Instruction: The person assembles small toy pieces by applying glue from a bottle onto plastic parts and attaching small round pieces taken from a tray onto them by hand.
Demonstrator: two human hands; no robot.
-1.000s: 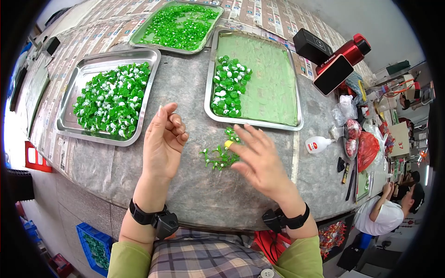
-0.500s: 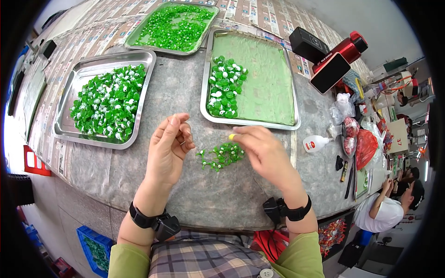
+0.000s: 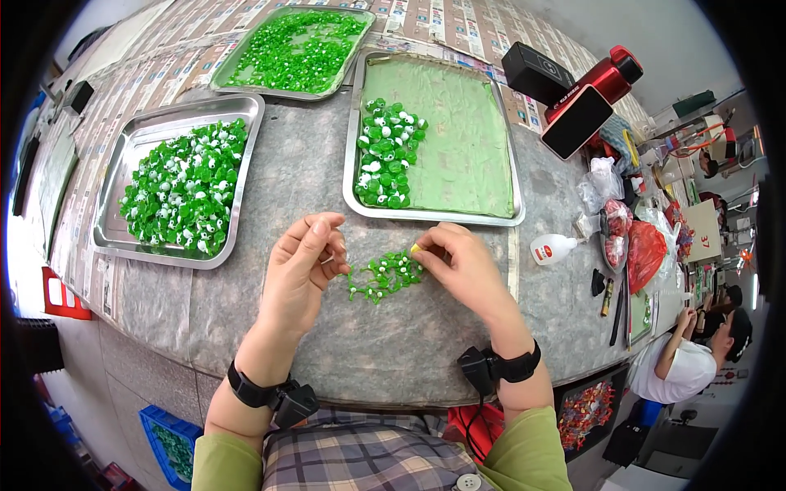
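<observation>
A small loose pile of green branching pieces with white dots (image 3: 385, 277) lies on the grey table cover between my hands. At its left end is my left hand (image 3: 299, 266), palm turned inward and fingers curled in; whatever its fingertips hold is hidden. My right hand (image 3: 463, 270) pinches thumb and fingers together at the pile's right end. A small yellow thing (image 3: 415, 248) shows at its fingertips; I cannot tell whether it is held or worn. Beyond them, a green-lined metal tray (image 3: 467, 147) carries round green-and-white pieces (image 3: 389, 155) along its left side.
At left stands a metal tray (image 3: 110, 225) heaped with green-and-white pieces; behind is another tray (image 3: 348, 69) of small green pieces. To the right are a white squeeze bottle (image 3: 553, 249), a phone (image 3: 577, 121), a red flask (image 3: 602, 78) and plastic bags. A person (image 3: 675, 360) sits far right.
My right hand has come slightly nearer to me, its fingertips now against the pile's right end. My left fingertips are closer to the pile's left end. The whole view has shifted a little.
</observation>
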